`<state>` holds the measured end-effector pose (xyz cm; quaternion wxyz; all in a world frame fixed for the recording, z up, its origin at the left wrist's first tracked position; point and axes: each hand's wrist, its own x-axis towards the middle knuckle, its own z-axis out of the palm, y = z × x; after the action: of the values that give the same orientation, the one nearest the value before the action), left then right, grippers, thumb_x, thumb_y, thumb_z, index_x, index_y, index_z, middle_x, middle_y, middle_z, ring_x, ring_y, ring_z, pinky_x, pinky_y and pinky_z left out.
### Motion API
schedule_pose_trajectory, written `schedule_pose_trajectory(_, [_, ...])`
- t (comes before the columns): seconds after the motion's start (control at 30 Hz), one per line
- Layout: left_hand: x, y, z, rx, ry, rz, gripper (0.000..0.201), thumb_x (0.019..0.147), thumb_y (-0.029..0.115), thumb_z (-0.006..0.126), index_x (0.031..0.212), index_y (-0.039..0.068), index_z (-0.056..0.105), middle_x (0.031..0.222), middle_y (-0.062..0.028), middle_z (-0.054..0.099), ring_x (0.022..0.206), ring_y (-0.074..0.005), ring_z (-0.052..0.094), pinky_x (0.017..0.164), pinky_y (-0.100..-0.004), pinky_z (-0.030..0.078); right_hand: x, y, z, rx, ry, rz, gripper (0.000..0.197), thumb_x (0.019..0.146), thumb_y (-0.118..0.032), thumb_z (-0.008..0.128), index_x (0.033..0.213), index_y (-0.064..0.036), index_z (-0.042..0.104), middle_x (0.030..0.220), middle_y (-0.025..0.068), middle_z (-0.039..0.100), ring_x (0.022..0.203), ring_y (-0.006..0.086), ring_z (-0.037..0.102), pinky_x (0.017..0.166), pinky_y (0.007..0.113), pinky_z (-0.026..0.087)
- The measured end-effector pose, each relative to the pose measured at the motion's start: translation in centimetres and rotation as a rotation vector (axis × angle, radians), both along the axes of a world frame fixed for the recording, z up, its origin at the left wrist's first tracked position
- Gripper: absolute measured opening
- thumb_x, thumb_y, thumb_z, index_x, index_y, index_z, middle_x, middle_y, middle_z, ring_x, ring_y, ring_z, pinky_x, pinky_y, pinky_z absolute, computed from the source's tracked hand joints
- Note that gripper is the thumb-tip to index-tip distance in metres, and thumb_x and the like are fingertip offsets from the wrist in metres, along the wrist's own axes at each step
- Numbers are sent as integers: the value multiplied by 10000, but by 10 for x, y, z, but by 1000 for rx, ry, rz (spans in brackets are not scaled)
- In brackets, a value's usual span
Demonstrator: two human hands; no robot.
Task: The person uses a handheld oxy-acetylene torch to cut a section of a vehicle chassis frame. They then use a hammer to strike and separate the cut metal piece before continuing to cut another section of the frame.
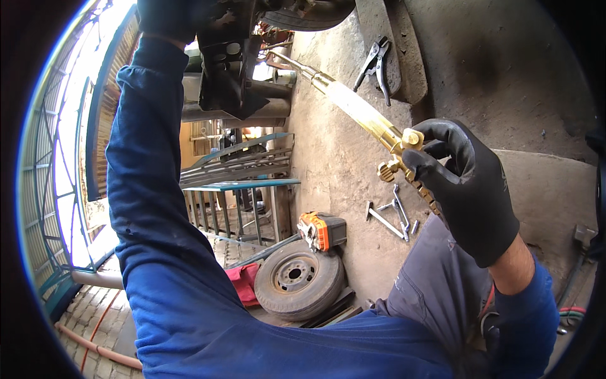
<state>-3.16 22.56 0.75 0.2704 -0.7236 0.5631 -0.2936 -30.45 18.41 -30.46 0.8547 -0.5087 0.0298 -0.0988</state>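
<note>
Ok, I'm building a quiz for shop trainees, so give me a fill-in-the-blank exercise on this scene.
1. The right hand holds a torch made of ____.
2. Both hands wear gloves coloured ____.
3. The left hand reaches up to dark metal parts, its sleeve coloured ____.
4. Beside the orange tool lies a spare ____.

Missing words: brass; black; blue; wheel

On the dusty concrete floor (341,158) lie locking pliers (377,62) at one o'clock, metal clamps (391,218) near centre, an orange tool case (323,230) and a spare wheel (298,278) toward six.
</note>
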Motion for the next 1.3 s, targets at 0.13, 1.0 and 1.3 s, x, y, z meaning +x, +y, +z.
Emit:
schedule_pose_trajectory(0.13, [0, -2, -2, 30, -25, 20, 342, 968, 313, 780, 1202, 63, 779, 1033, -117, 805, 906, -260, 780, 786, -397, 620, -7, -8, 0, 22, 94, 140, 307, 1040, -194, 766, 1266, 2, 696, 1000, 87, 760, 848, 99, 696, 781, 293, 578])
schedule_pose_trajectory(1.0, [17, 3, 0, -86, 195, 114, 342, 916, 273, 826, 1178, 56, 784, 1036, -99, 814, 915, -241, 789, 790, -375, 633, 2, -7, 8, 135, 129, 258, 344, 1047, -208, 773, 1318, -12, 693, 1059, 37, 756, 833, 43, 620, 762, 261, 539])
schedule_pose_trajectory(1.3, [13, 2, -1, -108, 230, 123, 333, 909, 247, 831, 1182, 62, 787, 1037, -93, 817, 912, -227, 789, 791, -363, 636, 5, -5, 9, 111, 103, 237, 339, 1054, -223, 762, 1309, -11, 695, 1046, 43, 744, 891, 70, 642, 809, 271, 549])
